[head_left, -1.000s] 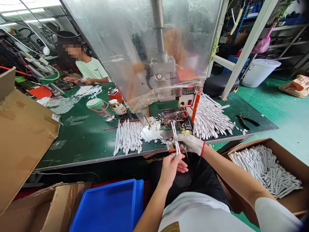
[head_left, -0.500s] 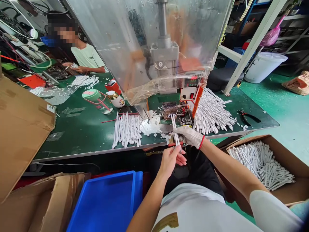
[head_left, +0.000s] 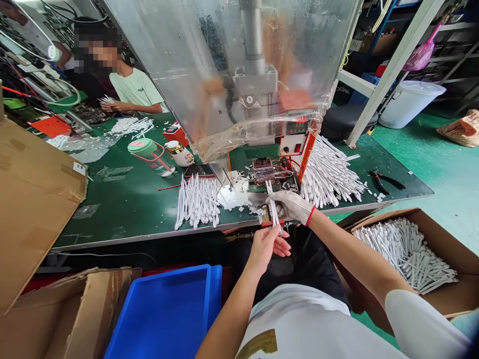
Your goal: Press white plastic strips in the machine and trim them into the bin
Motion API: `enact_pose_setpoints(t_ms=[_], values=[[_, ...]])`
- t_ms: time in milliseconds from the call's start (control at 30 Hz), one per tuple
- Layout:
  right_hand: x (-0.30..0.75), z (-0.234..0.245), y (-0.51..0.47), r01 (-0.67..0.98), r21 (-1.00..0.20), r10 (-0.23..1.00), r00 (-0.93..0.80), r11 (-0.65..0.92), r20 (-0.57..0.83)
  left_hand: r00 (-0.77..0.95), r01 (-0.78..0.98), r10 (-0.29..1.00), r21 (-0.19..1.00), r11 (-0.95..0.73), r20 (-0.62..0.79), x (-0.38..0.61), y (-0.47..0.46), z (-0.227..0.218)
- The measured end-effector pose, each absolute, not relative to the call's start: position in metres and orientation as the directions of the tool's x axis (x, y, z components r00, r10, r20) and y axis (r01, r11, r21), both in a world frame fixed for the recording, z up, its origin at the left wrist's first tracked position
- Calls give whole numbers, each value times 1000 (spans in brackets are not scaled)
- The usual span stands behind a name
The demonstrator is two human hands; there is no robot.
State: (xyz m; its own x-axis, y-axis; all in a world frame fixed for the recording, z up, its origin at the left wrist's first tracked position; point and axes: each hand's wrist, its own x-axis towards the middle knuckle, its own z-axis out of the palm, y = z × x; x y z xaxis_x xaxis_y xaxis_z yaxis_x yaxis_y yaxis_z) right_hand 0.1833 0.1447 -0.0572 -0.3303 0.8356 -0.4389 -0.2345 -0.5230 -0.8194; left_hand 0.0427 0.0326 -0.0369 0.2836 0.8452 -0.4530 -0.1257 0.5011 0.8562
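Bare, my left hand (head_left: 268,244) pinches the near ends of a pair of thin white strips (head_left: 273,208). My right hand (head_left: 294,205), in a white knit glove with a red cuff, closes on the same strips higher up. Their far tips lie at the front of a small metal fixture (head_left: 263,172) under the press (head_left: 256,94). What exactly the strips are, I cannot make out. To the left lies a row of similar white strips (head_left: 197,202); a larger heap of strips (head_left: 329,174) lies to the right of the machine.
A clear plastic guard (head_left: 179,65) hangs over the press. Pliers (head_left: 381,182), a green-lidded cup (head_left: 149,155) and a white mug (head_left: 179,153) stand or lie on the bench. A carton of strips (head_left: 407,254) is at right, a blue bin (head_left: 160,314) at lower left. A co-worker (head_left: 130,87) sits across.
The strips' far tips have come back slightly from the fixture toward me, and the fixture's top shows more. My gloved right hand has shifted a little left. Another person appears at far left.
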Motion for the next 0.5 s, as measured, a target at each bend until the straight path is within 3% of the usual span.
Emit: enact_pose_setpoints(t_ms=[233, 500], values=[[173, -40, 166, -153, -866, 875, -180, -476, -449, 309, -146, 817, 825, 546, -486, 48, 35, -29], [165, -38, 163, -191, -900, 920, -109, -392, -377, 288, -142, 849, 857, 495, -443, 49, 35, -36]])
